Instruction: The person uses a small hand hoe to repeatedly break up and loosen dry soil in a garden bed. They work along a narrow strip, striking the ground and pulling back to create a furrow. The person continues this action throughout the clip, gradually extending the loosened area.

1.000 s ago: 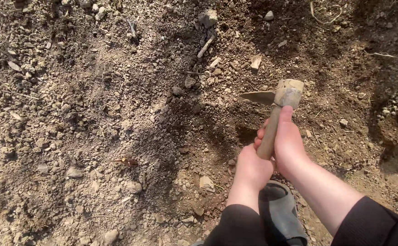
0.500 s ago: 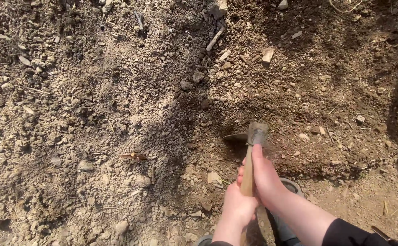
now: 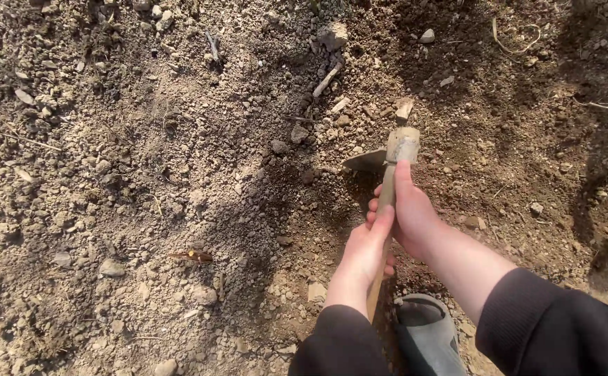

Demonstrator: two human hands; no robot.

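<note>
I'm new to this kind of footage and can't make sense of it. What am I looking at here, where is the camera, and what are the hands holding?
The camera sits on a person's head and looks down, so the two arms in dark sleeves are their own. Both hands share a grip on the wooden handle of a small hoe: the left hand lower, the right hand higher, near the metal head. Its blade points left over dry, loose soil scattered with small stones and twigs. At the bottom edge is a grey sandal.
</note>
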